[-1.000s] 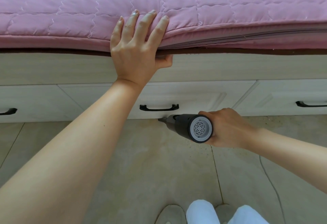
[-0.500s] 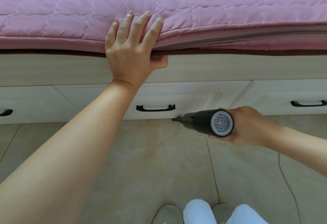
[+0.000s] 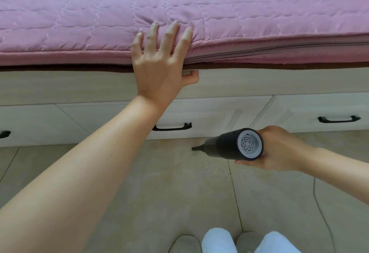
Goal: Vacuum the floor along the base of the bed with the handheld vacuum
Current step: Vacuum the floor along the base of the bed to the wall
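Note:
A black handheld vacuum (image 3: 227, 146) with a grey rear grille lies low over the tiled floor (image 3: 159, 192), its thin nozzle tip pointing left just in front of the bed base (image 3: 79, 86). My right hand (image 3: 279, 148) grips its handle from the right. Dark specks of dirt dot the tile below and right of the nozzle. My left hand (image 3: 159, 60) rests on the edge of the pink quilted mattress cover (image 3: 179, 2), fingers straight on top, thumb tucked under the edge.
Pale wooden drawers with black handles (image 3: 172, 127) (image 3: 338, 119) line the bed base. A thin cable (image 3: 319, 208) trails over the floor at right. My slippers and white trouser legs (image 3: 217, 240) show at the bottom edge.
The vacuum and my right hand have slid to the right along the bed base and a little away from the drawer. My left hand keeps its place on the mattress edge.

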Action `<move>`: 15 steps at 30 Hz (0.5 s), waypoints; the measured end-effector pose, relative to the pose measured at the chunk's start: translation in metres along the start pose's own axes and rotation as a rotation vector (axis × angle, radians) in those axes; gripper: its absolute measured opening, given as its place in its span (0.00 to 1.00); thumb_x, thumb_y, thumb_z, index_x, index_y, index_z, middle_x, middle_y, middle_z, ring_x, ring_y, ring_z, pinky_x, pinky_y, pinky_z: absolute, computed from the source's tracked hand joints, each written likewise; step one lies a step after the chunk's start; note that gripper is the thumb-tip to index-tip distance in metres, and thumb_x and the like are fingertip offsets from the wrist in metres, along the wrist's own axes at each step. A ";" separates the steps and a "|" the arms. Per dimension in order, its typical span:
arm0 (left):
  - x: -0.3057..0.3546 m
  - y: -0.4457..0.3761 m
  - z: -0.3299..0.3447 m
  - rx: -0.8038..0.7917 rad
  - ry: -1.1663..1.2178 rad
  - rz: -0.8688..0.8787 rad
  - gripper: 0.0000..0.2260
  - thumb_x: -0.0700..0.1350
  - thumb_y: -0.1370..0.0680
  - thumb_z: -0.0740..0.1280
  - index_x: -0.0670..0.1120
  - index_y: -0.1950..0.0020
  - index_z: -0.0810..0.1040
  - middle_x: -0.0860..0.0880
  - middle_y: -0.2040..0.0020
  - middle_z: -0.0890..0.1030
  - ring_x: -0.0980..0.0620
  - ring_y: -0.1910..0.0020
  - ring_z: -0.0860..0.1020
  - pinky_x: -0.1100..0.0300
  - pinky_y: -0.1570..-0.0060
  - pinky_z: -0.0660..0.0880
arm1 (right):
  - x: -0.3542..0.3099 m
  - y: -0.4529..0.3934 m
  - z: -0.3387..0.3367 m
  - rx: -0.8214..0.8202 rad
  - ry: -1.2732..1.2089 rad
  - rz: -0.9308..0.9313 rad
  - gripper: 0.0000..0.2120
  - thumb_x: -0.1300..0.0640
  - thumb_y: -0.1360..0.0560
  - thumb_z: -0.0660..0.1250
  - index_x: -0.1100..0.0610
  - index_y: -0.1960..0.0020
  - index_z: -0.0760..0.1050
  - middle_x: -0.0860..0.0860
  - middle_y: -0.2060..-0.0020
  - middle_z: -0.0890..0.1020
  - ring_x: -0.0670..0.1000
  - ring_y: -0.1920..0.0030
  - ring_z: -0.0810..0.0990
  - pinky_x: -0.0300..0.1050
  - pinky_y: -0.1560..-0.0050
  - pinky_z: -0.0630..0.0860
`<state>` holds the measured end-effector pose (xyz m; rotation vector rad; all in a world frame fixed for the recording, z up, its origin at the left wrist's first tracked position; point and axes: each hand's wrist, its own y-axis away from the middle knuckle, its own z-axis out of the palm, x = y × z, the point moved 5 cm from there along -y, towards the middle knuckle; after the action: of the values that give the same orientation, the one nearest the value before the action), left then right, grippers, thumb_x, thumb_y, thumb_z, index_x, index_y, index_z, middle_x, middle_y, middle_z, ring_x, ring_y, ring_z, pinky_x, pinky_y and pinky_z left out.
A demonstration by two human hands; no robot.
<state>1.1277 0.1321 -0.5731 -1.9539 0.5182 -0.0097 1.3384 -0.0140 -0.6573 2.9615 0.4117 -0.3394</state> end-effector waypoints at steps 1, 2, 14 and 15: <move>0.004 -0.002 0.001 0.001 0.007 0.017 0.38 0.67 0.38 0.70 0.53 0.32 0.76 0.49 0.35 0.80 0.39 0.37 0.79 0.41 0.39 0.74 | 0.000 0.001 0.000 0.004 0.004 0.002 0.28 0.29 0.36 0.64 0.49 0.47 0.76 0.45 0.64 0.83 0.49 0.64 0.80 0.42 0.65 0.75; 0.008 -0.004 0.001 0.002 0.018 0.031 0.38 0.68 0.39 0.69 0.53 0.31 0.76 0.49 0.35 0.80 0.39 0.37 0.79 0.41 0.39 0.74 | 0.000 0.000 -0.001 0.013 0.004 0.007 0.27 0.30 0.36 0.65 0.49 0.47 0.76 0.46 0.63 0.83 0.50 0.63 0.80 0.42 0.65 0.75; 0.038 -0.006 0.005 0.004 -0.021 0.054 0.43 0.71 0.44 0.71 0.54 0.32 0.78 0.49 0.35 0.80 0.41 0.38 0.80 0.41 0.38 0.75 | -0.008 -0.004 0.007 -0.016 -0.116 0.022 0.28 0.33 0.35 0.68 0.48 0.41 0.74 0.44 0.57 0.83 0.49 0.58 0.81 0.41 0.60 0.76; 0.039 -0.006 0.005 0.013 -0.015 0.047 0.42 0.71 0.43 0.71 0.54 0.32 0.78 0.49 0.35 0.80 0.41 0.38 0.80 0.41 0.38 0.75 | -0.008 -0.002 0.005 -0.016 -0.115 0.009 0.26 0.33 0.35 0.68 0.48 0.43 0.74 0.45 0.59 0.83 0.50 0.59 0.81 0.40 0.61 0.75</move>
<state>1.1663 0.1249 -0.5789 -1.9270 0.5525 0.0311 1.3295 -0.0153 -0.6605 2.9098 0.3851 -0.4995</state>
